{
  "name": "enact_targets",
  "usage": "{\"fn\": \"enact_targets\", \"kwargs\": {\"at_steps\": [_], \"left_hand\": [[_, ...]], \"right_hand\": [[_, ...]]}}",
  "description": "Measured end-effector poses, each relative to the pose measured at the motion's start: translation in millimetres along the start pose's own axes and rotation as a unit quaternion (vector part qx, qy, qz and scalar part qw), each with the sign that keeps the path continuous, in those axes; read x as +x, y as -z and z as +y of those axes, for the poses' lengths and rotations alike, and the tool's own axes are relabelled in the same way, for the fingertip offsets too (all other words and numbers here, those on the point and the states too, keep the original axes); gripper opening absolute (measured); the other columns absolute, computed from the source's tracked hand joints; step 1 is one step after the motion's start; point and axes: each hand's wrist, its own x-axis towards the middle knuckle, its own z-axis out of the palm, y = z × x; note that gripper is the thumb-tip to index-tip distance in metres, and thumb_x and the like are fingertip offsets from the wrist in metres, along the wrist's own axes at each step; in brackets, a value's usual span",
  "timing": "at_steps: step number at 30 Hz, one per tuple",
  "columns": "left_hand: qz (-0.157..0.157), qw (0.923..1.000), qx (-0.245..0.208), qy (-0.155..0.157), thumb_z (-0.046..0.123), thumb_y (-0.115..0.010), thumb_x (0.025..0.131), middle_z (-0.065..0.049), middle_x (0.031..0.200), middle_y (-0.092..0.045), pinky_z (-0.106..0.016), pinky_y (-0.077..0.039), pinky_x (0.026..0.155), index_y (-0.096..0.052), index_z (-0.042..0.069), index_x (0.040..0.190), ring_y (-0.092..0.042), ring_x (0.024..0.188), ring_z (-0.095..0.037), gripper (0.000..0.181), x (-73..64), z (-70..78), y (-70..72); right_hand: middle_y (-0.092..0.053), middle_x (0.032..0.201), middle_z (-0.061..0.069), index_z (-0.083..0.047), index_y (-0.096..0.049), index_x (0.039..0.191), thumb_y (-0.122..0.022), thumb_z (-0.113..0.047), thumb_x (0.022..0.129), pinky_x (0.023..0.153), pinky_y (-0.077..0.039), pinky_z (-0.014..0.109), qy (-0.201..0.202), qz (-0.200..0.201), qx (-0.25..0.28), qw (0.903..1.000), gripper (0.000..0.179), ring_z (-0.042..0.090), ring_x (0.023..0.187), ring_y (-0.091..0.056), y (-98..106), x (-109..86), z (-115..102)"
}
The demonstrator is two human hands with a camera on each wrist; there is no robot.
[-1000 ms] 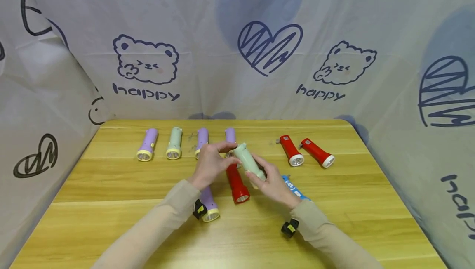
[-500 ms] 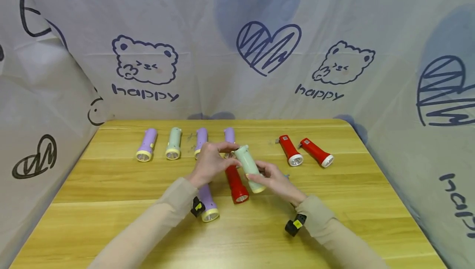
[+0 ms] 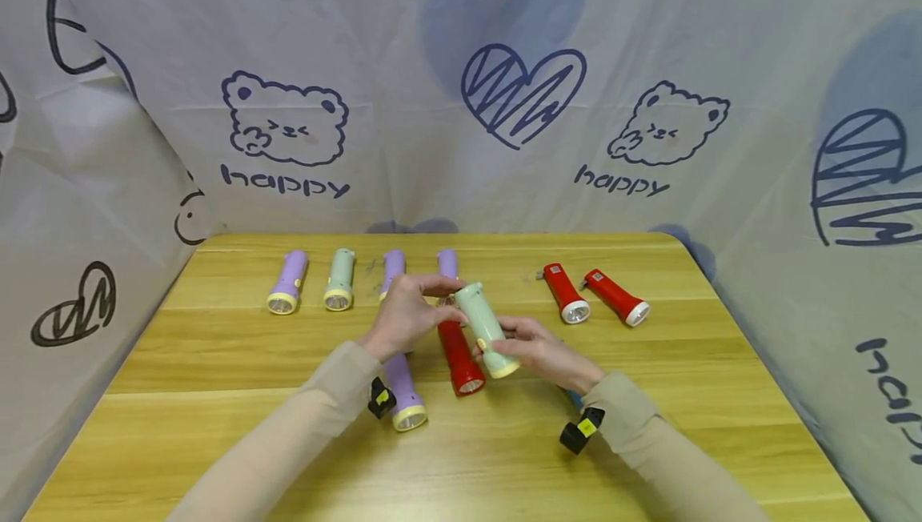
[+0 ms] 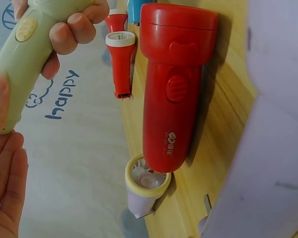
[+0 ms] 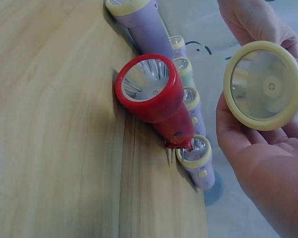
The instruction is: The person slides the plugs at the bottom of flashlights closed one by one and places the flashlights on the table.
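A pale green flashlight with a cream-rimmed head is held tilted above the table, its head toward the near right. My left hand pinches its tail end between thumb and fingers. My right hand grips it near the head, beside the yellow switch seen in the left wrist view. The right wrist view shows its round lens face on; I see no glow in it. Beneath the hands lies a red flashlight, and a purple flashlight lies beside my left wrist.
Along the back left stand in a row a purple flashlight, a green flashlight and two more purple ones. Two red flashlights with white rims, one a red flashlight, lie back right. A blue flashlight is mostly hidden under my right wrist.
My right hand has shifted slightly right and its grip on the green flashlight has changed, baring the head and switch. The right wrist now covers most of the blue flashlight. The left hand stays nearly still.
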Motion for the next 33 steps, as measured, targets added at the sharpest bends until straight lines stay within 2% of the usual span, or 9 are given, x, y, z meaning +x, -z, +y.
{"fn": "enact_targets", "kwargs": {"at_steps": [4, 6, 10, 12, 18, 21, 28, 33], "left_hand": [[-0.005, 1.0000, -0.004, -0.002, 0.010, -0.090, 0.072, -0.014, 0.106, -0.078, -0.036, -0.063, 0.083, -0.076, 0.001, 0.109, -0.076, 0.096, -0.029, 0.041, 0.3, -2.2, -0.8], [-0.009, 0.9999, -0.004, -0.001, 0.010, -0.090, 0.072, -0.015, 0.106, -0.078, -0.038, -0.063, 0.084, -0.076, 0.000, 0.109, -0.076, 0.096, -0.031, 0.041, 0.0, -3.0, -0.9], [-0.025, 0.9997, 0.001, 0.000, 0.010, -0.089, 0.072, -0.016, 0.107, -0.077, -0.043, -0.062, 0.086, -0.076, 0.000, 0.109, -0.075, 0.098, -0.033, 0.041, 0.1, -5.0, -1.6], [-0.031, 0.9995, 0.004, -0.005, 0.009, -0.089, 0.072, -0.017, 0.108, -0.077, -0.044, -0.062, 0.086, -0.075, -0.001, 0.109, -0.076, 0.099, -0.032, 0.041, 0.3, -6.4, -2.5], [-0.050, 0.9986, 0.014, -0.013, 0.009, -0.089, 0.072, -0.017, 0.106, -0.077, -0.043, -0.062, 0.087, -0.076, -0.001, 0.106, -0.076, 0.099, -0.031, 0.038, 0.0, -10.4, -5.5], [-0.061, 0.9977, 0.026, -0.012, 0.010, -0.088, 0.074, -0.017, 0.108, -0.077, -0.043, -0.062, 0.088, -0.075, -0.001, 0.108, -0.075, 0.100, -0.032, 0.038, -0.5, -10.2, -6.1], [-0.059, 0.9963, 0.062, -0.007, 0.016, -0.087, 0.078, -0.015, 0.112, -0.077, -0.039, -0.062, 0.089, -0.074, 0.001, 0.113, -0.075, 0.103, -0.028, 0.040, -1.1, -7.2, -7.1], [-0.047, 0.9957, 0.079, -0.014, 0.019, -0.085, 0.081, -0.013, 0.110, -0.077, -0.037, -0.062, 0.088, -0.075, 0.001, 0.111, -0.076, 0.101, -0.028, 0.037, -2.3, -6.4, -8.6]], "right_hand": [[-0.064, 0.125, 0.009, 0.014, -0.026, 0.152, -0.049, -0.012, 0.103, 0.098, -0.054, 0.028, -0.005, -0.002, -0.007, 1.0000, 0.060, 0.016, 0.115, -0.063, 1.4, -0.8, 0.3], [-0.062, 0.128, 0.014, 0.013, -0.028, 0.152, -0.050, -0.012, 0.103, 0.098, -0.054, 0.029, -0.013, 0.001, -0.013, 0.9998, 0.059, 0.015, 0.115, -0.063, 1.6, -0.6, 0.5], [-0.054, 0.137, 0.032, 0.010, -0.031, 0.151, -0.052, -0.014, 0.103, 0.098, -0.055, 0.029, -0.029, 0.006, -0.033, 0.9990, 0.058, 0.014, 0.114, -0.064, 1.9, -1.0, 1.4], [-0.050, 0.139, 0.038, 0.008, -0.033, 0.152, -0.054, -0.017, 0.103, 0.097, -0.055, 0.029, -0.035, 0.009, -0.050, 0.9981, 0.059, 0.013, 0.113, -0.064, 1.9, -1.6, 1.6], [-0.056, 0.140, 0.031, 0.004, -0.039, 0.151, -0.059, -0.022, 0.101, 0.099, -0.053, 0.030, -0.052, 0.024, -0.109, 0.9925, 0.060, 0.015, 0.113, -0.064, 2.6, -2.6, 2.1], [-0.056, 0.142, 0.029, 0.002, -0.040, 0.151, -0.060, -0.024, 0.101, 0.101, -0.052, 0.031, -0.063, 0.028, -0.122, 0.9901, 0.060, 0.016, 0.115, -0.063, 3.7, -2.4, 2.3], [-0.048, 0.146, 0.035, 0.006, -0.035, 0.152, -0.057, -0.023, 0.102, 0.098, -0.052, 0.029, -0.089, 0.040, -0.088, 0.9914, 0.063, 0.013, 0.111, -0.064, 6.8, -2.8, 2.6], [-0.050, 0.143, 0.037, 0.010, -0.034, 0.151, -0.056, -0.021, 0.101, 0.095, -0.053, 0.026, -0.091, 0.048, -0.056, 0.9931, 0.062, 0.012, 0.105, -0.066, 10.2, -3.8, 1.1]]}}
